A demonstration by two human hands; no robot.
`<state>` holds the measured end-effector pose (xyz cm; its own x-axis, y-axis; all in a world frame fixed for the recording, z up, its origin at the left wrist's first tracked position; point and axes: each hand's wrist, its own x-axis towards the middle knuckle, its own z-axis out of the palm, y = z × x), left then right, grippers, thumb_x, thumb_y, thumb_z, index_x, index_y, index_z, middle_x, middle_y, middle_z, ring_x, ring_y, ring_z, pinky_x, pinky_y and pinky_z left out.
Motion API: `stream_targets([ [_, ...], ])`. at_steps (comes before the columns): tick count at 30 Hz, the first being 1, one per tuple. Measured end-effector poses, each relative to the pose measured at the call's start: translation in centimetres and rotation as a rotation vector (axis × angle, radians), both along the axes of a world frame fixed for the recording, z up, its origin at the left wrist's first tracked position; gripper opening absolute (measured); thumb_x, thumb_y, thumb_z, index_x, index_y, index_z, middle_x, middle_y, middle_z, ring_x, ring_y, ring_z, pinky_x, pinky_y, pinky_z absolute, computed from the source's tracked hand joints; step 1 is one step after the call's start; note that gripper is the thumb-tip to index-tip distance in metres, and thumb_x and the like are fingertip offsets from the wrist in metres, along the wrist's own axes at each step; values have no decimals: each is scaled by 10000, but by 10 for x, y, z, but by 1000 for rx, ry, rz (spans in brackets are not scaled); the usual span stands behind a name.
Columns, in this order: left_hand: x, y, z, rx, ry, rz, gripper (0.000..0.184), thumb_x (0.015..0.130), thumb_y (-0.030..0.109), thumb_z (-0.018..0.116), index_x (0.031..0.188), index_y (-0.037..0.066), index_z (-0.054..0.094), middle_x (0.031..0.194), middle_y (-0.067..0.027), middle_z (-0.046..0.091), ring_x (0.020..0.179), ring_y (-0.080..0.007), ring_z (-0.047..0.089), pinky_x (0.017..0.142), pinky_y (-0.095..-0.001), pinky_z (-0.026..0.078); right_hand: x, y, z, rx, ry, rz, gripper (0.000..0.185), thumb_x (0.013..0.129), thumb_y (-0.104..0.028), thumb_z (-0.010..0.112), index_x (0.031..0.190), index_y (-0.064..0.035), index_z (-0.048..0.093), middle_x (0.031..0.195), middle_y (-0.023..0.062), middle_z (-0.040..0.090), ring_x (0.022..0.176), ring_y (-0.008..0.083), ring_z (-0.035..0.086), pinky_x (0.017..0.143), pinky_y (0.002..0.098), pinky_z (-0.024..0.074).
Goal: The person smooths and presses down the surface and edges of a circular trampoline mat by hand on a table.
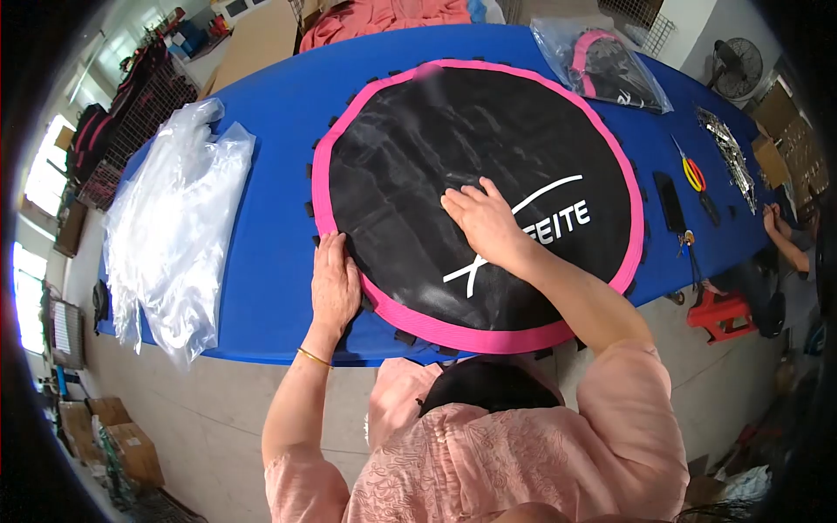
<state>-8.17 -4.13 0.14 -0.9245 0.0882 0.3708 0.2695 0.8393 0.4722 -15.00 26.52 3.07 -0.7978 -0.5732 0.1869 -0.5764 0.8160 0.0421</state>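
A round black trampoline mat (410, 166) with a pink border and black tabs around its edge lies spread on the blue-covered table (270, 78). White lettering and a curved logo mark its lower right part. My right hand (482, 222) rests flat on the black fabric, fingers apart, covering part of the logo. At the mat's left edge, my left hand (335, 283) lies with its fingers stretched over the pink border. Neither hand grips anything that I can see.
Clear plastic bags (179, 227) lie in a pile on the left. A bagged folded mat (606, 65) sits at the back right. Scissors (694, 174), a phone (669, 202) and metal pieces (731, 157) lie to the right. Another person's hand (774, 222) shows beyond, near a red stool (720, 314).
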Motion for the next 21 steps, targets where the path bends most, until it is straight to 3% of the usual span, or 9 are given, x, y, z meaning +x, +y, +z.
stream_targets([
  [14, -5, -5, -13, 4, 59, -11, 421, 1010, 115, 497, 1403, -33, 518, 1474, -275, 526, 1431, -430, 451, 1243, -514, 309, 103, -7, 16, 114, -127, 194, 572, 876, -107, 682, 1437, -57, 580, 1488, 85, 572, 1376, 268, 527, 1233, 503, 296],
  [21, -8, -6, -17, -2, 103, -5, 399, 1008, 104, 502, 1381, -35, 526, 1430, -282, 553, 1381, -446, 491, 1214, -517, 352, 147, 33, 9, -133, -69, 277, 438, 916, -80, 539, 1328, -20, 676, 1380, 131, 657, 1296, 326, 584, 1178, 548, 348],
])
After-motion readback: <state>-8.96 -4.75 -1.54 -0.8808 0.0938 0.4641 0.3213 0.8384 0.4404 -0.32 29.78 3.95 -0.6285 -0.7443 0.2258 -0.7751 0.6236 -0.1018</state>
